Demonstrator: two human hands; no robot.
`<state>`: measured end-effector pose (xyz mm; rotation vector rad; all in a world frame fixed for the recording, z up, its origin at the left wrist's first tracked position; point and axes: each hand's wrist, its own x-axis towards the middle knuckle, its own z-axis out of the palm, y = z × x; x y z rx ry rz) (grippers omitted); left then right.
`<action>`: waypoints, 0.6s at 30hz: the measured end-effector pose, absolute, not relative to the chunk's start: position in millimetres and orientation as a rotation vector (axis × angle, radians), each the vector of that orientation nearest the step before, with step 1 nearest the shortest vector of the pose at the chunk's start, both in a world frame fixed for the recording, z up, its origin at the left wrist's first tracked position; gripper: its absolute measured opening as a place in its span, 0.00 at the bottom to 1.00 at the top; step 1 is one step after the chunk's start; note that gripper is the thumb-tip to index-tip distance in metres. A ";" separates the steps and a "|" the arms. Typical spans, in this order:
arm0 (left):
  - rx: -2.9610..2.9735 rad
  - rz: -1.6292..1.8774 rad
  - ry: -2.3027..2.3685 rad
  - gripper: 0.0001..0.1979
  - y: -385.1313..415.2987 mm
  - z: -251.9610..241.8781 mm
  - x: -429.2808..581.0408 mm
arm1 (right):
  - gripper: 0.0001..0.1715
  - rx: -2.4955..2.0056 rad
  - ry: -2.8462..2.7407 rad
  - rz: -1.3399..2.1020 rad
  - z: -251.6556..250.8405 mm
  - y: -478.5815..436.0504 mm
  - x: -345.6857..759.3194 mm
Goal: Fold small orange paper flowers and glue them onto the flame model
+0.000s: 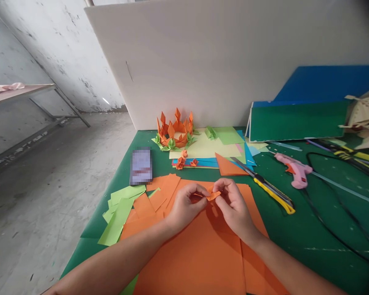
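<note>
A small folded orange paper piece (213, 195) is held just above a large orange sheet (203, 254) on a green table (310, 221), near the middle of the view. Its long axis runs roughly side to side, from one hand to the other, with the right end a little higher. The left hand (184, 207) pinches its left end between the thumb and curled fingertips. The right hand (233, 207) pinches the right end the same way, fingers closed tight on the paper.

Green paper strips (119, 213) lie to the left of the sheet. A yellow utility knife (270, 190) lies just to its right, with a pink glue gun (295, 170) beyond it. An orange paper crown (174, 131) stands at the far edge, in front of a white board (233, 57).
</note>
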<state>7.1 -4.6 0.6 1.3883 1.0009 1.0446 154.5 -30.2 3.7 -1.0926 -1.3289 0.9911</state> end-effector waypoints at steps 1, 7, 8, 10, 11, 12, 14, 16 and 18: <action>1.390 1.040 0.997 0.07 -4.8 1.0 6.7 | 0.03 -1.094 -1.332 0.993 3.7 -30.2 154.7; 1.430 1.076 0.957 0.05 -5.2 1.8 6.9 | 0.03 -1.097 -1.380 0.999 3.6 -31.1 154.3; 1.427 1.084 0.956 0.05 -4.9 1.5 6.8 | 0.04 -1.093 -1.388 0.996 3.4 -31.2 154.5; 1.419 1.094 0.964 0.06 -3.9 0.6 6.1 | 0.05 -1.083 -1.385 0.992 3.2 -31.4 155.3; 1.422 1.101 0.969 0.07 -3.0 0.0 5.4 | 0.05 -1.078 -1.373 0.991 3.3 -31.3 156.0; 1.434 1.115 0.978 0.08 -2.1 -0.5 4.5 | 0.05 -1.077 -1.354 0.986 3.6 -31.1 156.8; 1.492 1.154 0.994 0.10 0.2 -1.5 2.3 | 0.07 -1.095 -1.302 0.971 5.2 -30.4 158.4; 1.593 1.205 0.989 0.12 2.1 -2.2 0.1 | 0.08 -1.145 -1.268 0.990 7.7 -29.6 159.9; 1.729 1.251 0.976 0.14 3.0 -2.3 -1.7 | 0.12 -1.198 -1.267 1.061 10.2 -29.2 160.6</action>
